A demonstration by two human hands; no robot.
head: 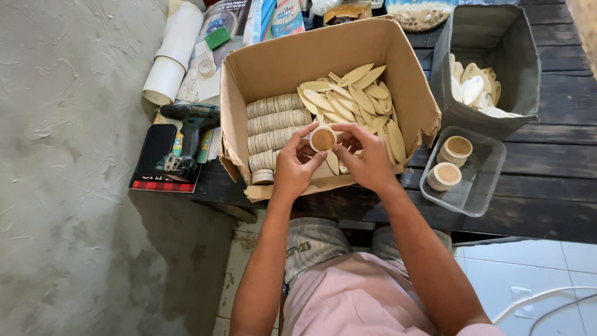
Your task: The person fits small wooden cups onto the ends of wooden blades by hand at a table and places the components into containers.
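- Wooden round cap [323, 139], pale with a brown centre, sits above the open cardboard box [398, 59], pinched between both hands.
- Left hand [292, 167]: fingers closed on the cap's left rim; right hand [368, 158]: fingers gripping its right side.
- Risk: the grip is by fingertips only, so a slip would likely drop the cap among the loose oval wooden pieces [354, 99] or stacked discs [277, 121] below.
- Risk: the clear plastic tray [479, 186] lies near the table [553, 168] edge; a right elbow could probably nudge it off.

Pale tan wooden ring [323, 139], brown cardboard box [273, 65], grey bin [491, 37].
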